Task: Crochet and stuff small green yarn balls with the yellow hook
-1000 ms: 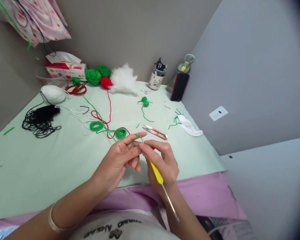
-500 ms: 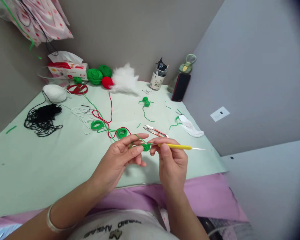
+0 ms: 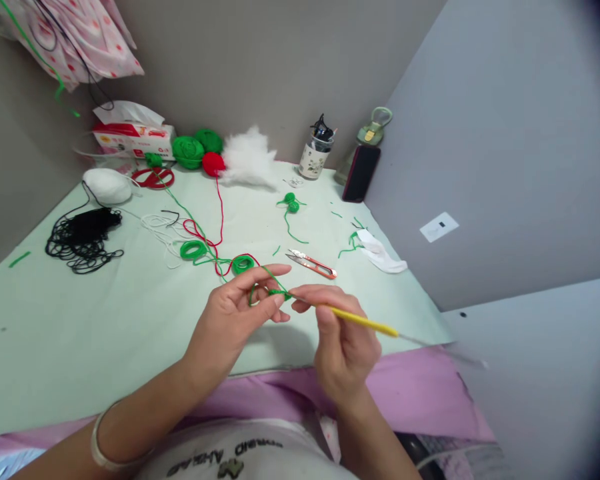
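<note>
My left hand pinches a small green crochet piece between thumb and fingers. Green yarn runs over its raised index finger and down to the piece. In my right hand is a yellow-handled crochet hook, held like a pen. The hook's tip meets the piece at my left fingertips; its back end points right and is blurred. Just beyond my hands, a green yarn coil and a pair of orange thread snips lie on the table.
Black yarn, a white yarn ball and red scissors lie left. Green yarn balls, a red ball and white stuffing sit behind. A jar, phone and bottle stand back right.
The hook has tilted, its back end swinging down and toward the right. My left hand and the green piece have shifted slightly left, and the piece now shows more edge-on.
</note>
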The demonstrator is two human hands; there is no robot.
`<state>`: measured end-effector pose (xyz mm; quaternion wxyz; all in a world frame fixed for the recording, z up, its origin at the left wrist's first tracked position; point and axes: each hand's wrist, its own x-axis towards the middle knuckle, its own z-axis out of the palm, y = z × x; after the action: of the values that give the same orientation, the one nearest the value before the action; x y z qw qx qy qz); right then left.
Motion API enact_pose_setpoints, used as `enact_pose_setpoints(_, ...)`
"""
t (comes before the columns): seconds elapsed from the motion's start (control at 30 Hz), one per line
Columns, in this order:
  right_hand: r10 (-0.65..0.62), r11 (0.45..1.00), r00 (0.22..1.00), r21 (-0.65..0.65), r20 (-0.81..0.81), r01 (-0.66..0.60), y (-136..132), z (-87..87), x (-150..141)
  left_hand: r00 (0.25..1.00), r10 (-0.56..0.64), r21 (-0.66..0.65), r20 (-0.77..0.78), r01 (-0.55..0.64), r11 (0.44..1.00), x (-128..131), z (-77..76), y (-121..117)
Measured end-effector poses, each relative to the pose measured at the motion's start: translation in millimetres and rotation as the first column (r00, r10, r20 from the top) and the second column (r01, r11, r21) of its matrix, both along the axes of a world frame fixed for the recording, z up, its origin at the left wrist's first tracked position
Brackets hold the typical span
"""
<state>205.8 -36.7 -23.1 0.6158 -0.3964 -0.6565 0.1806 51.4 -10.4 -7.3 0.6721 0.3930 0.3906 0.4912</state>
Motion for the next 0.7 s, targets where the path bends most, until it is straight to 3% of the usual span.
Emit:
enact_pose_setpoints(0.1, -0.06, 0.989, 0.971, 0.143, 0.229, 0.027, 0.5, -6.2, -0.5, 0.997, 0.062, 0.037, -0.055, -0.06, 0.997, 2.8, 1.2, -2.5)
enact_pose_setpoints(0.17, -0.165, 0.97, 0.921, 0.227, 0.352, 0.087, 2.3, -13.2, -0.7, 0.998, 0.062, 0.007, -0.018, -0.062, 0.998, 4.4, 1.3, -3.4)
enact_pose_setpoints(0.27, -0.274, 0.933, 0.878, 0.332, 0.392, 0.142, 4.6, -20.1, -0.4, 0.985, -0.045, -0.142, 0.165, 0.069, 0.987, 3.5, 0.6, -1.1)
enact_pose_setpoints(0.33, -0.192, 0.965, 0.942, 0.229, 0.274, 0.13, 5.4, -18.5, -0.1, 0.954, -0.107, -0.234, 0.281, 0.176, 0.956, 0.8, 1.2, 2.1)
enact_pose_setpoints(0.4, -0.077, 0.996, 0.997, 0.046, 0.013, 0.077, 6.3, -13.3, -0.1, 0.936, -0.118, -0.273, 0.331, 0.215, 0.938, -2.2, 2.9, 4.7)
enact_pose_setpoints(0.5, 0.027, 0.987, 0.929, -0.135, -0.368, -0.082, 9.0, -6.8, -1.1, 0.938, -0.119, -0.236, 0.326, 0.203, 0.95, -4.3, 5.6, 5.1)
enact_pose_setpoints(0.6, 0.083, 0.966, 0.883, -0.179, -0.462, -0.184, 11.7, -7.1, -2.2, 0.948, -0.116, -0.195, 0.296, 0.179, 0.964, -3.4, 5.5, 3.6)
enact_pose_setpoints(0.7, 0.087, 0.963, 0.888, -0.192, -0.451, -0.191, 11.6, -9.1, -1.7, 0.957, -0.095, -0.184, 0.275, 0.15, 0.971, -3.1, 3.6, 4.1)
